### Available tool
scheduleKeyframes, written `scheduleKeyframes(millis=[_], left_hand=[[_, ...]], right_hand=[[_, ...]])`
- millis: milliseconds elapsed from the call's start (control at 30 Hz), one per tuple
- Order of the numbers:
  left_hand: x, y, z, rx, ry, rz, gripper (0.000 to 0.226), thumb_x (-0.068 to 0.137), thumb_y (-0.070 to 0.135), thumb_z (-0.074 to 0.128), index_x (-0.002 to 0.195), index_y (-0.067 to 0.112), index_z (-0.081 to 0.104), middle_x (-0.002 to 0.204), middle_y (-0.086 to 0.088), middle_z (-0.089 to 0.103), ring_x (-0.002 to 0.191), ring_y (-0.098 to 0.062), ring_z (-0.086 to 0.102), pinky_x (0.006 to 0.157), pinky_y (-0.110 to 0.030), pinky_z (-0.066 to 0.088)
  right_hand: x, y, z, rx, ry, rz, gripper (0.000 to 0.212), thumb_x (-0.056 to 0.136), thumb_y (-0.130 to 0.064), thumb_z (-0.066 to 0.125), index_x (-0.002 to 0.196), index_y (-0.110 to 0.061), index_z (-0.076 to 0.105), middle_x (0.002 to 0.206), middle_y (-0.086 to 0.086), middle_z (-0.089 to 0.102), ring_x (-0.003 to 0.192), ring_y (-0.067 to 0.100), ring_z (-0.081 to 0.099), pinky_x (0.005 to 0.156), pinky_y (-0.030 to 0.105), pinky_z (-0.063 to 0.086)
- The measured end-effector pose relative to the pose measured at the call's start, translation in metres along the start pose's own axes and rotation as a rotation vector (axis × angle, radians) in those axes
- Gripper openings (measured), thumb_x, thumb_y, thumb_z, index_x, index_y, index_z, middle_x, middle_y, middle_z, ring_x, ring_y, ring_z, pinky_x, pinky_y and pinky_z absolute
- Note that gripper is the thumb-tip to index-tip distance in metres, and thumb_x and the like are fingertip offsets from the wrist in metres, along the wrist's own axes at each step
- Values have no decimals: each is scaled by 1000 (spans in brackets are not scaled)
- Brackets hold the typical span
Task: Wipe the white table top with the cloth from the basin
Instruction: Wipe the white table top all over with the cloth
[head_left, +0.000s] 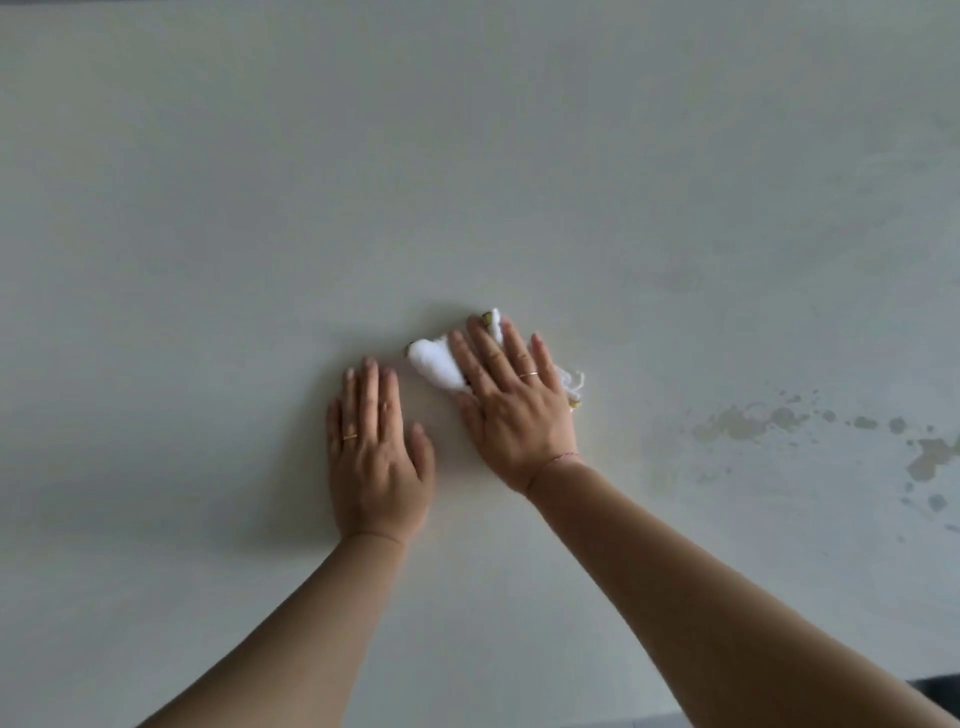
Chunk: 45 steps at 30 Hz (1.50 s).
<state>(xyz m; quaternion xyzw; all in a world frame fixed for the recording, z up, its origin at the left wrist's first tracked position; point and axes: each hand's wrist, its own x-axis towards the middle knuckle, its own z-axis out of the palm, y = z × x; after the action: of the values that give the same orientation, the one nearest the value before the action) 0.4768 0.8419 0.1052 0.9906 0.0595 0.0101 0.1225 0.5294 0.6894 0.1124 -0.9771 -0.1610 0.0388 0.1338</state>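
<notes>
White counter (208, 208) fills the view, with brownish wet stains (748, 422) at the right. Left hand (376, 457) lies flat on it, fingers straight and together, holding nothing. Right hand (511, 410) presses flat, fingers spread, on a crumpled white cloth (434, 361) just beside the left hand; a ring shows on each

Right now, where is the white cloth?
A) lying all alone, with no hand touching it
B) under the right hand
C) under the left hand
B: the right hand presses flat, fingers straight, on the cloth, while the left hand rests on the bare table top beside it.
</notes>
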Motion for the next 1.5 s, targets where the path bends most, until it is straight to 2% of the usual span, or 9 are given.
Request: scheduleKeyframes(millis=[233, 400, 500, 633, 767, 967, 1067, 1333, 1500], left_hand=[[1, 2, 1, 4, 23, -8, 60, 88, 25, 36, 143, 2, 37, 152, -15, 32, 141, -32, 28, 115, -45, 21], [2, 1, -1, 16, 17, -4, 53, 92, 26, 30, 132, -5, 49, 143, -21, 43, 133, -38, 41, 107, -51, 36], [1, 0, -2, -28, 41, 4, 54, 89, 19, 31, 135, -3, 46, 146, -19, 40, 136, -36, 37, 111, -48, 31], [-2, 0, -2, -31, 25, 7, 57, 88, 19, 33, 142, 2, 38, 151, -16, 32, 141, -33, 28, 115, -45, 22], [-1, 0, 0, -28, 22, 1, 56, 88, 18, 35, 142, 2, 38, 151, -16, 32, 141, -34, 28, 115, -46, 22], [2, 1, -1, -48, 16, -5, 58, 86, 20, 29, 140, -1, 41, 149, -18, 35, 139, -36, 32, 114, -49, 25], [1, 0, -2, -60, 1, 9, 61, 86, 23, 26, 141, 0, 39, 151, -17, 32, 141, -35, 28, 116, -47, 21], [-4, -1, 2, -23, 99, 25, 55, 90, 19, 35, 143, 3, 36, 151, -18, 32, 139, -35, 30, 116, -47, 17], [-17, 8, -12, -124, 176, -2, 49, 91, 11, 41, 140, 4, 42, 149, -15, 37, 139, -32, 33, 116, -46, 15]], right_hand=[[-6, 10, -3, 11, 80, 568, 59, 92, -38, 26, 148, -22, 24, 156, 2, 22, 145, 27, 10, 116, 45, 3], [-29, -71, 12, 57, -3, 324, 53, 93, -37, 30, 143, -19, 38, 150, 4, 37, 141, 31, 25, 115, 46, 11], [-38, -37, 7, -1, -57, 146, 53, 93, -36, 33, 143, -20, 37, 150, 5, 36, 141, 31, 26, 115, 51, 20], [-60, 37, -13, -42, -23, 452, 58, 91, -39, 23, 148, -23, 25, 156, 3, 23, 145, 27, 12, 117, 46, 7], [-57, 20, -6, -17, 25, 717, 64, 89, -38, 27, 150, -25, 14, 159, 0, 11, 146, 24, 0, 117, 43, -4], [-73, -71, 16, 15, 8, 356, 57, 91, -36, 34, 145, -19, 34, 151, 5, 33, 142, 31, 22, 116, 46, 10], [-83, -48, 13, -7, -20, 159, 53, 94, -37, 35, 145, -21, 35, 151, 2, 35, 142, 28, 22, 116, 48, 16], [-110, 15, 1, -19, 29, 684, 61, 93, -37, 27, 150, -27, 11, 159, -2, 9, 146, 22, -3, 117, 41, -8], [-133, -60, 15, 16, 6, 450, 63, 88, -35, 37, 148, -22, 24, 156, 4, 22, 145, 29, 11, 117, 46, 1]])
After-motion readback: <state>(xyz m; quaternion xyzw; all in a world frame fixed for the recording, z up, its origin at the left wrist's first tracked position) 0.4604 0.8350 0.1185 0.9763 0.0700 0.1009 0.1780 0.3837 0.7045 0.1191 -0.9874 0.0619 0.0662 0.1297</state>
